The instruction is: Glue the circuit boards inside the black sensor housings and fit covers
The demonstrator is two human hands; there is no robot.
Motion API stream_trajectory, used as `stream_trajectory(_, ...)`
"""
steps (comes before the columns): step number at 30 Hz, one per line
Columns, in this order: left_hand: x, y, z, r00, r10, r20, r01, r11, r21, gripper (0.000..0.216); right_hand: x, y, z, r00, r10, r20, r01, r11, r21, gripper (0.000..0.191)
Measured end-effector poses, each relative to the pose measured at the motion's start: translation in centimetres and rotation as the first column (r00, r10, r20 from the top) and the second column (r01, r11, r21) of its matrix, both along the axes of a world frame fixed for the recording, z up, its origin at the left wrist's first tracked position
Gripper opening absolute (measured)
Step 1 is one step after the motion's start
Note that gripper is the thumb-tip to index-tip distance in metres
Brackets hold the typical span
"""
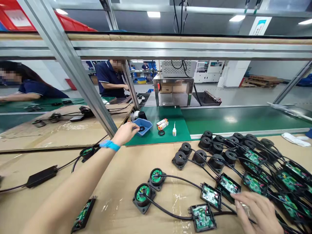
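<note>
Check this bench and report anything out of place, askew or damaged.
Nothing looks damaged or spilled. One black ring lies loose on the green mat, outside the blue tray the left hand reaches into. The right hand rests on cabled circuit boards.

Hidden and cut-off parts at the cardboard-covered tabletop (126, 172)

The left hand's (125, 132) fingertips vanish inside the small blue plastic tray (146, 125); the right hand (255, 211) and black-cased green circuit boards (292, 185) run off the frame's lower right edge.

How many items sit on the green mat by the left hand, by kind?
Blue tray, left hand reaching into it: 1
Small box: 1
Glue bottle: 1
Loose black ring: 1
Black cup behind the tray: 1
Total: 5
</note>
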State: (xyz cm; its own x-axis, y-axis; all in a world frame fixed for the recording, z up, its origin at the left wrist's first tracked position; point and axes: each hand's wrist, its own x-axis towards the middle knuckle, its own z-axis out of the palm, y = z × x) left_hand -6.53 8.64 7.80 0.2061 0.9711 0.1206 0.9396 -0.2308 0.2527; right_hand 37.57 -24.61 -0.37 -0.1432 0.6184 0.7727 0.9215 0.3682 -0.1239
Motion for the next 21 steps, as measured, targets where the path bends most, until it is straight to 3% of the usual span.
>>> stream_trajectory(2,0.1,4.3,0.3,0.995,0.031,-0.097,-0.035,0.999,-0.035,0.036,-0.7,2.8,3.2,0.997,0.077,-0.021,-0.077,0.996,-0.048,0.013)
stream_trajectory(5,0.8,8.7,-0.4,0.975,0.017,-0.221,-0.045,0.991,-0.124,0.037,-1.6,8.7,6.7,0.987,0.148,-0.065,-0.158,0.967,-0.198,0.012)
stream_trajectory(8,1.3,11.2,-1.8,0.952,-0.037,-0.305,-0.034,0.974,-0.223,0.037,-2.2,16.0,8.0,0.973,0.148,-0.175,-0.215,0.851,-0.479,0.018)
stream_trajectory(9,1.3,11.8,-2.3,0.945,-0.055,-0.324,-0.029,0.968,-0.251,0.037,-2.5,18.5,7.9,0.974,0.108,-0.197,-0.205,0.79,-0.579,0.016)
stream_trajectory(11,1.2,12.7,-3.2,0.933,-0.091,-0.348,-0.017,0.955,-0.295,0.036,-3.0,23.6,7.3,0.976,0.066,-0.208,-0.189,0.729,-0.658,0.012)
stream_trajectory(15,1.0,13.5,-4.4,0.925,-0.146,-0.352,0.021,0.942,-0.335,0.036,-5.0,32.0,4.7,0.975,0.007,-0.221,-0.173,0.645,-0.744,0.034)
stream_trajectory(18,0.7,13.4,-4.0,0.93,-0.172,-0.324,0.068,0.949,-0.309,0.036,-6.8,35.5,2.8,0.972,-0.007,-0.233,-0.186,0.583,-0.791,0.037)
stream_trajectory(21,0.0,12.4,-2.9,0.941,-0.181,-0.287,0.109,0.962,-0.25,0.036,-8.5,37.1,1.4,0.967,0.014,-0.256,-0.225,0.528,-0.819,0.036)
